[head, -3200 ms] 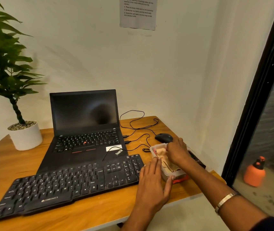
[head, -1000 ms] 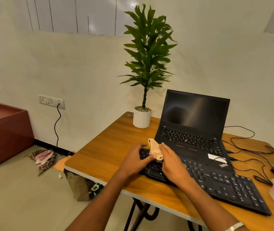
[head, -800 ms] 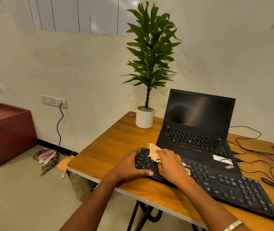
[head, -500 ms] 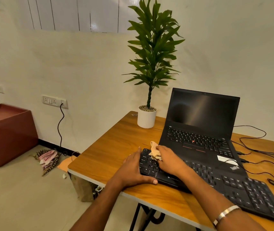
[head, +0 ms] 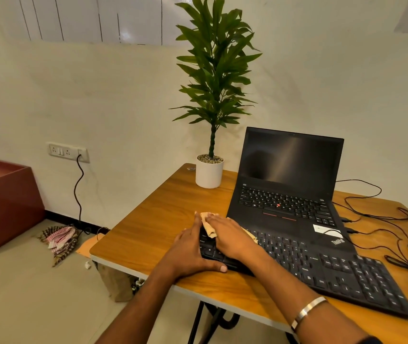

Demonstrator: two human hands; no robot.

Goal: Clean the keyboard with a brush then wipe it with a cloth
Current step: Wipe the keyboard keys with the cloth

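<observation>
Right hand (head: 232, 238) presses cloth (head: 208, 225) onto keyboard (head: 322, 266); left hand (head: 189, 252) flat beside laptop (head: 287, 194).

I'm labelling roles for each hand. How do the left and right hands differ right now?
The right hand presses the beige cloth flat onto the keyboard; the left hand holds no cloth and braces the keyboard's left end, thumb along its front edge. The right wrist wears a bracelet; the left is bare. Both touch the keyboard.
</observation>
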